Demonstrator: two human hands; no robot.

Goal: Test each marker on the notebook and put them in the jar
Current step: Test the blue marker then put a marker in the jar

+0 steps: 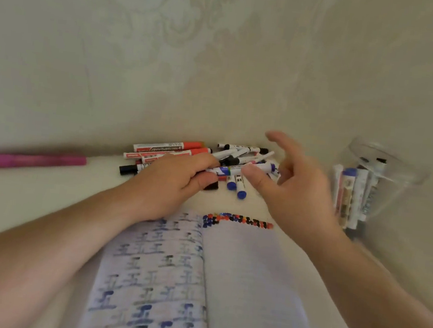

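My left hand [178,178] is curled over the near edge of the marker pile [210,160] at the back of the white table [31,196], its fingers wrapped around a white marker with a coloured band [226,171] that lies across the heap. My right hand [291,183] hangs just beside it with the fingers spread wide and nothing in them, the thumb close to that same marker; it is blurred, so I cannot tell if the thumb touches. The pile holds red-capped, black-capped and blue-capped markers lying crosswise over each other. To the right, near the wall, stands the clear jar [386,180] with several markers upright inside. A pink marker [28,160] lies alone far to the left. The open notebook [236,287] sits in front of me between my forearms, its right page topped by rows of coloured test dots [238,220].
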